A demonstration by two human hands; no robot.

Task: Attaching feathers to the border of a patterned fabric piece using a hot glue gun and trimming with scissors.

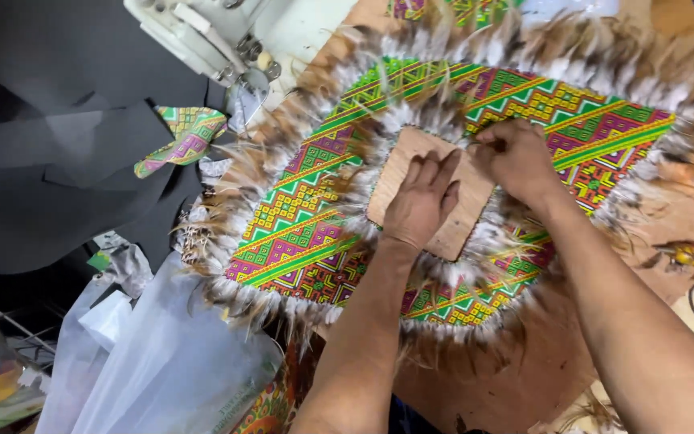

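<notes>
While pressed flat, fingers spread, on the brown cardboard square [430, 193]: left hand [421, 201]; just beside, right hand [516, 157], fingertips pinched at the square's feathered edge.

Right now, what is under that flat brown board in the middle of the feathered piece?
The brown board lies over white feathers inside the patterned ring. The left hand presses it flat, and the right hand touches its edge. Whatever lies beneath its centre is hidden.

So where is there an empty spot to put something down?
Bare wood shows on the table below the feathered ring, between the two forearms. The left hand covers much of the cardboard square; the right hand works at its edge. The left side is crowded with plastic bags and black fabric.
</notes>
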